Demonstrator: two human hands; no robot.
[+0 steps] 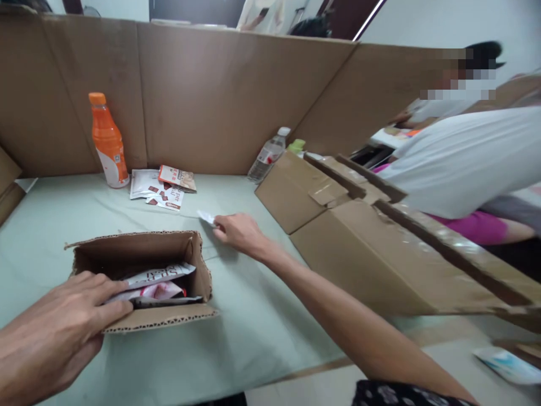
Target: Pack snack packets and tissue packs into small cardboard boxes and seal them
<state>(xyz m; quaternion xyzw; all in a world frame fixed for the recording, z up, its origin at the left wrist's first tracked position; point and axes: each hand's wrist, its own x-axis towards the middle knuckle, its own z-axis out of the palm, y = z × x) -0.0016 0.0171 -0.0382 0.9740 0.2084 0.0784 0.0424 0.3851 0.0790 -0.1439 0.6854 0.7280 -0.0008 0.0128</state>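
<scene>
My left hand reaches over the left end of a small open cardboard box. Its fingers and thumb close around the left ends of several packets in the box. Among them are a white packet with dark lettering and a pink-and-white packet. To the right of the box, just above the table, my right hand pinches a small white packet by its near end. Most of the print on that packet cannot be made out.
An orange bottle stands at the back left beside a few flat sachets. A clear water bottle leans near the back right. Large cardboard boxes line the right side, below a tall cardboard wall. Another person is beyond them.
</scene>
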